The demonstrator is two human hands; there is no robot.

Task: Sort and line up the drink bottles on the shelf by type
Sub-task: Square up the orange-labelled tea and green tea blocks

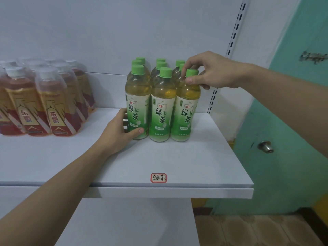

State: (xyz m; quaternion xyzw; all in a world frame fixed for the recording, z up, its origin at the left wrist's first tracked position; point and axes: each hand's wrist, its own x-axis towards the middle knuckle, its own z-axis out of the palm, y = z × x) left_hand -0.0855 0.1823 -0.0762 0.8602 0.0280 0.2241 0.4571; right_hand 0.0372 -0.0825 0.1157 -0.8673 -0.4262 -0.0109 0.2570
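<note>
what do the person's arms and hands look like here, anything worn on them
Both arms are bare as far as the view shows: no sleeves, gloves, watch, bracelets or rings visible. The left hand and right hand have short, unpainted nails. Both forearms are slim and unmarked.

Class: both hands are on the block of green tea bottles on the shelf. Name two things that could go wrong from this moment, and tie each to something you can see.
1. The right hand pinches the front right bottle near its cap, high up; a push there could tip it into its neighbours.
2. The left hand presses low on the front left bottle; the bottles stand packed tight, so a shove may skew the rows.
</note>
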